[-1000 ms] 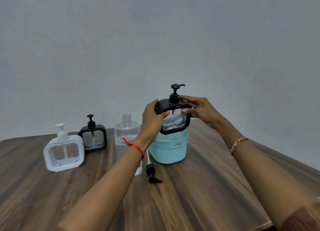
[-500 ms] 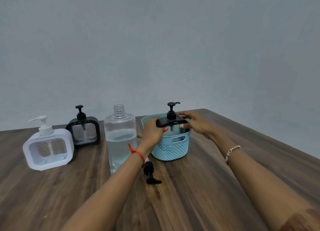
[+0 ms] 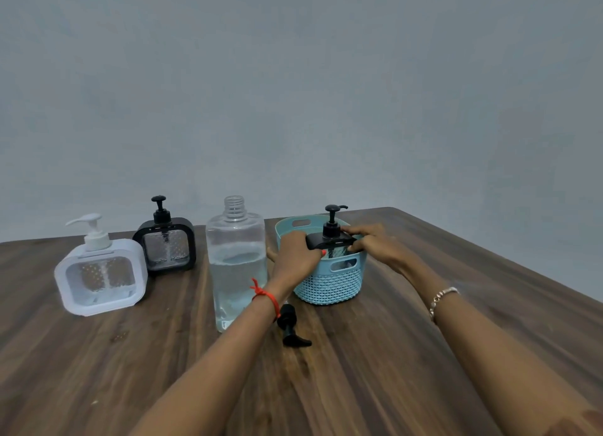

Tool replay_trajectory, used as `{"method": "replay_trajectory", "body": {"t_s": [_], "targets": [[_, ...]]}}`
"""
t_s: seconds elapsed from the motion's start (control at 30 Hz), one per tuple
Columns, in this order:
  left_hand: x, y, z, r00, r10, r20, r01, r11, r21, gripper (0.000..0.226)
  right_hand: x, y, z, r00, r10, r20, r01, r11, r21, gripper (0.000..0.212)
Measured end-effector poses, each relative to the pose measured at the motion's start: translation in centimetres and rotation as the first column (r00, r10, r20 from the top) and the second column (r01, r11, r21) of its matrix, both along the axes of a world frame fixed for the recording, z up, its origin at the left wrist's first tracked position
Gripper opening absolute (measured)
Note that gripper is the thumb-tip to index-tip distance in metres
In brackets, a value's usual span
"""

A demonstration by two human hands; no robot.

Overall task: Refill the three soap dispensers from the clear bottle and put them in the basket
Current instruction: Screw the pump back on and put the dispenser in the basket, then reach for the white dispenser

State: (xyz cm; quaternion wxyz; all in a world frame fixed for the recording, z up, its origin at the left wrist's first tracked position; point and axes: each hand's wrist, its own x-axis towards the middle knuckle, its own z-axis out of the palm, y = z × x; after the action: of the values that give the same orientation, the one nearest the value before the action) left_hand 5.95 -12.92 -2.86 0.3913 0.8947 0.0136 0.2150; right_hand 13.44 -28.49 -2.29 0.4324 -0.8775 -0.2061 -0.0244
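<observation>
On the brown wooden table [image 3: 391,354], before a grey wall, your left hand [image 3: 295,256] and right hand [image 3: 378,244] grip the black soap dispenser [image 3: 329,239] by its top, its body down inside the blue basket [image 3: 329,288]; the uncapped clear bottle [image 3: 236,262], the second black dispenser [image 3: 166,243] and the white dispenser [image 3: 101,275] stand to its left.

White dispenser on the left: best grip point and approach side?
Probably the white dispenser body, gripped across its left and right side walls, coming from the front. It stands upright with flat sides. The pump on top is thin and may press down, and the black dispenser crowds its back right corner.
</observation>
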Motion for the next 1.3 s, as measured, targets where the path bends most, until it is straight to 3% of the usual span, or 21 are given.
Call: {"method": "replay_trajectory", "body": {"t_s": [0.2,0.27,0.33,0.4,0.47,0.6,0.8,0.87,0.97,1.1,1.2,1.3], "targets": [[-1.1,0.0,0.2,1.000,-0.019,-0.006,0.019,0.998,0.053,0.024,-1.4,1.0,0.7,0.998,-0.048,0.033,0.047,0.998,0.033,0.040],[-2.4,-0.1,0.8,0.996,-0.084,0.027,0.084,0.996,0.021,0.014,-2.5,1.7,1.1,0.982,-0.169,0.078,0.161,0.982,0.100,0.036],[-3.9,0.3,1.5,0.987,-0.120,0.109,0.121,0.993,-0.006,0.032,-3.7,2.2,1.8,0.909,-0.381,0.168,0.336,0.910,0.245,0.037],[-5.6,1.3,2.4,0.964,-0.118,0.240,0.133,0.990,-0.049,0.038,-5.3,2.9,2.8,0.832,-0.498,0.243,0.383,0.834,0.398,0.032],[-7.8,2.7,3.5,0.921,-0.118,0.371,0.158,0.984,-0.080,0.030,-6.9,4.2,3.9,0.796,-0.519,0.311,0.328,0.802,0.499,0.027],[-11.8,6.2,5.3,0.794,-0.041,0.606,0.152,0.979,-0.134,0.015,-10.0,8.3,6.5,0.746,-0.448,0.492,0.138,0.827,0.544,0.028],[-16.1,13.2,6.3,0.641,0.195,0.743,0.030,0.960,-0.278,0.018,-14.9,16.5,8.1,0.598,-0.234,0.767,-0.164,0.900,0.403,0.032],[-16.4,16.0,5.5,0.660,0.284,0.696,-0.049,0.940,-0.337,0.024,-16.0,19.3,7.3,0.592,-0.126,0.796,-0.231,0.920,0.317,0.033],[-16.0,19.8,3.3,0.789,0.403,0.463,-0.216,0.889,-0.404,0.053,-16.9,23.3,5.3,0.666,0.057,0.744,-0.299,0.934,0.196,0.036],[-14.4,24.8,-0.2,0.900,0.421,0.117,-0.333,0.833,-0.442,0.092,-16.3,27.3,2.7,0.872,0.224,0.435,-0.320,0.934,0.160,0.046],[-13.2,27.8,-2.3,0.923,0.385,-0.024,-0.350,0.809,-0.471,0.090,-14.8,29.3,1.2,0.942,0.284,0.177,-0.299,0.952,0.063,0.050],[-12.6,29.4,-3.6,0.945,0.324,-0.046,-0.301,0.806,-0.510,0.075,-13.4,30.7,-0.3,0.946,0.324,0.013,-0.324,0.944,0.066,0.052]]}}
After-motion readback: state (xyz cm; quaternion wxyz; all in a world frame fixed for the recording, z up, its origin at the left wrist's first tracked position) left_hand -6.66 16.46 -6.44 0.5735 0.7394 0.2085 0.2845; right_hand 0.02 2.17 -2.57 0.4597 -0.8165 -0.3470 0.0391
